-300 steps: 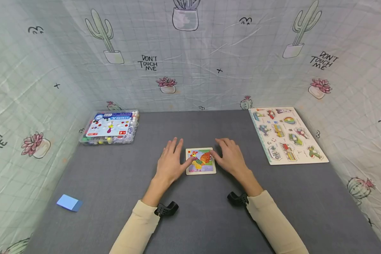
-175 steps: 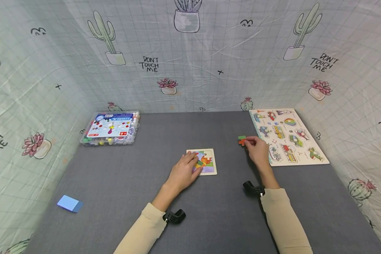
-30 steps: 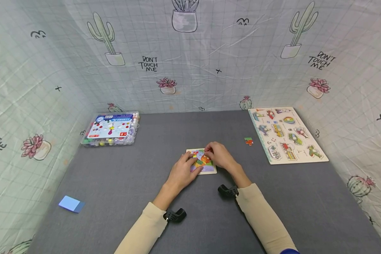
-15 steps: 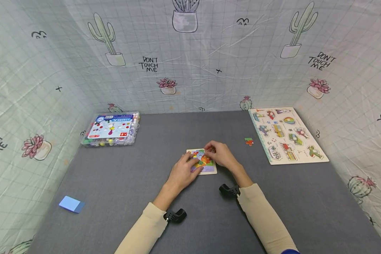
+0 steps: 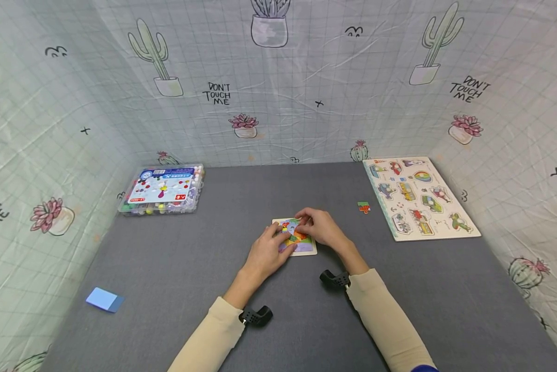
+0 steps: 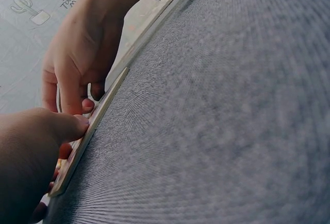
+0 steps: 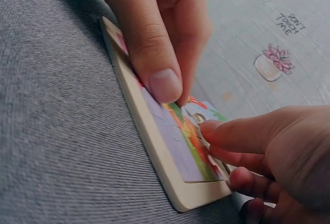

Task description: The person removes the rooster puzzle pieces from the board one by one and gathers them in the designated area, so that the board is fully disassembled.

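In the head view a small wooden jigsaw puzzle (image 5: 301, 248) with a colourful picture lies flat at the table's middle. My left hand (image 5: 265, 253) rests on its left part, with the thumb (image 7: 165, 82) pressing the near side in the right wrist view. Over its upper right part, my right hand (image 5: 322, 227) has curled fingers and appears to pinch a puzzle piece (image 7: 220, 161), seen as a thin tilted edge in the right wrist view. The fingers hide most of that piece. Loose green and orange jigsaw pieces (image 5: 364, 207) lie together right of the puzzle.
A larger board with animal and toy pictures (image 5: 419, 201) lies at the far right. At the far left sits a clear box of coloured beads (image 5: 161, 188). A blue block (image 5: 104, 299) lies near left. Printed cloth (image 5: 283, 129) walls enclose the grey table.
Both hands were spread beside the puzzle. Since then the left came down on it, and the right set green and orange pieces to the right, then returned, shifting slightly left just now.
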A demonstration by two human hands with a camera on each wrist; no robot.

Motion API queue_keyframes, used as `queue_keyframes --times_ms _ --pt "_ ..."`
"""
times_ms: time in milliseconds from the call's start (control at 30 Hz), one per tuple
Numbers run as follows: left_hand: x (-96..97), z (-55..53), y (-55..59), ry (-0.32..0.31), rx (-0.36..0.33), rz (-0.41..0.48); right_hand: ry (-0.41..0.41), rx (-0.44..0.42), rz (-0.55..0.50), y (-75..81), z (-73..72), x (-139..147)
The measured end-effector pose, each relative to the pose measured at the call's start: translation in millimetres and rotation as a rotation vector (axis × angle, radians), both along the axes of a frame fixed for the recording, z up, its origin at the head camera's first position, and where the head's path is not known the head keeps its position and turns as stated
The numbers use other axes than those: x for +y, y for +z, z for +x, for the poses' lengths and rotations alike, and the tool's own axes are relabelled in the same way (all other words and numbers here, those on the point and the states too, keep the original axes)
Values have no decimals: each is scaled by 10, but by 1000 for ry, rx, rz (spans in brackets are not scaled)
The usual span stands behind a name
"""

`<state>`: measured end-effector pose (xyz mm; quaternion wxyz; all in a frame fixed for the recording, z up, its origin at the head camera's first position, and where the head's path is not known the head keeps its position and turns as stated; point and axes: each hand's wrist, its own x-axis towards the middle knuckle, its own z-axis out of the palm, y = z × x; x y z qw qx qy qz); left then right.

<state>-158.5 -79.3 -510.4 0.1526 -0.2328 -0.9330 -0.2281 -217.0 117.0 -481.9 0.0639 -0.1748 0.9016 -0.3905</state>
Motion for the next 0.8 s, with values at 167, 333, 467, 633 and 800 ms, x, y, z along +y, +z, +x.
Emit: queue_keyframes --times_ms 167,333,467,633,800 --pt "-3 1 1 0 1 3 -3 6 -10 -12 3 -29" --pt "-2 -1 -4 -2 7 4 -10 32 -29 -30 8 -39" --pt "-1 0 -5 -2 16 2 -27 41 -61 -31 11 -31" --pt "-1 2 -8 -4 33 9 -66 62 -100 -23 0 10" --pt "1 4 -10 0 35 11 -118 80 -107 -9 -26 92"
